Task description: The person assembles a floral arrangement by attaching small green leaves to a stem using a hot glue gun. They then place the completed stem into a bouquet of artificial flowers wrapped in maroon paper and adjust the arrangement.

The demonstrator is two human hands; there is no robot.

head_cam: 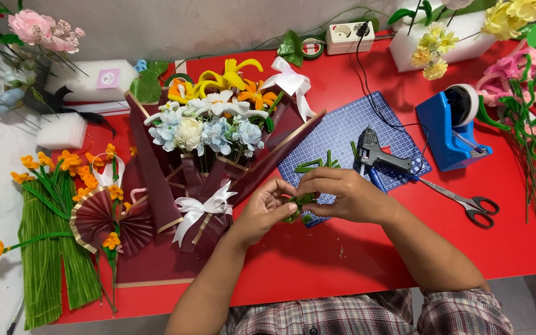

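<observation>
Position: the green pipe-cleaner piece [299, 208] sat between both hands, over the near edge of the blue cutting mat [342, 133].
Nearer hand: neither; both touched it.
Left hand [262, 211]: fingertips pinched its left side.
Right hand [342, 195]: curled over, pinching the top.
Axis: unclear, mostly hidden.
Look: small, fuzzy, green, seemingly looped.

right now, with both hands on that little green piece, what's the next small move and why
Probably keep twisting the small green pipe-cleaner piece tighter before letting go. The left hand and right hand both pinch it over the edge of the blue cutting mat, and it looks only partly shaped. More cut green pieces and the glue gun lie close behind.
</observation>
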